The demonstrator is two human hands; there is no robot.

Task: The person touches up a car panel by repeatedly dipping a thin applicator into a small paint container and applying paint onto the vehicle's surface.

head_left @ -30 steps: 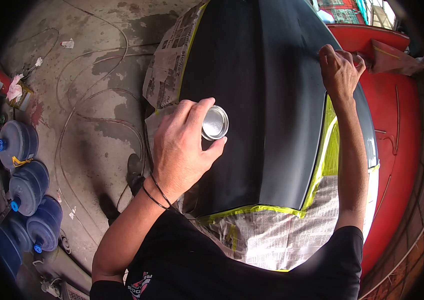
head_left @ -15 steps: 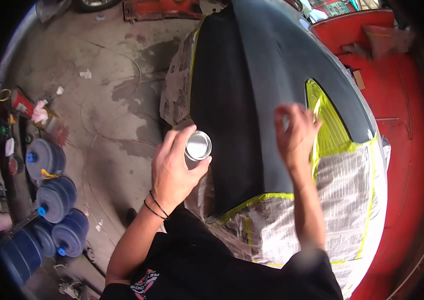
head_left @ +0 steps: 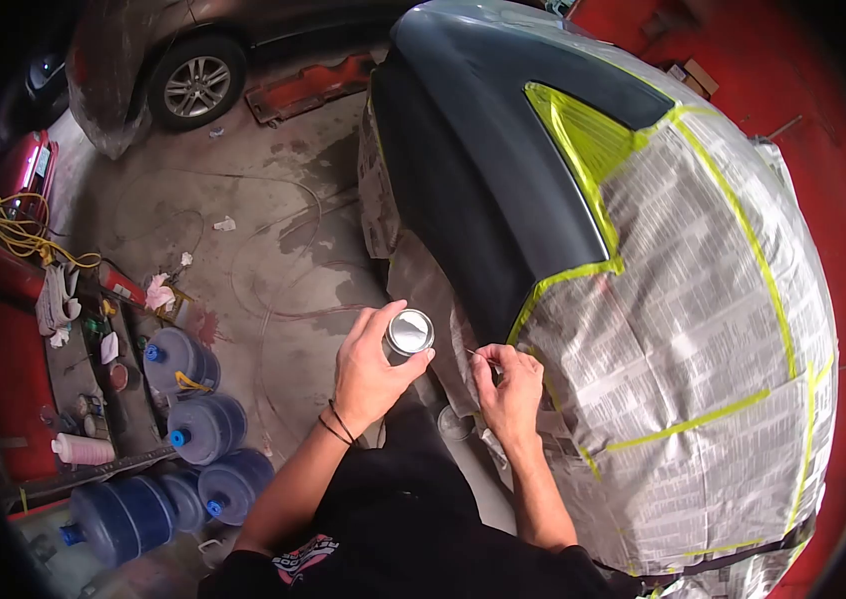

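Observation:
In my left hand [head_left: 367, 371] is a small round metal can [head_left: 409, 331], its shiny top facing up and my fingers curled around its side. Just right of it, my right hand [head_left: 510, 397] is closed in a pinch, with something thin at the fingertips that is too small to name. A gap separates the right fingertips from the can. Beyond both hands lies a dark grey car body panel [head_left: 468, 150], edged by yellow-green masking tape [head_left: 565, 268]. Printed masking paper [head_left: 683, 290] covers the car close to my right forearm.
Several blue water jugs [head_left: 211, 429] stand and lie at the left, beside a cluttered bench [head_left: 123, 399]. A hose [head_left: 318, 215] curls over the concrete floor. Another car's wheel [head_left: 197, 84] and a red part [head_left: 311, 88] are at the back. Red floor [head_left: 803, 170] borders the right.
My right hand has come away from the panel, back toward my body and close to the can. The left hand still holds the can. My view has turned, showing more masking paper.

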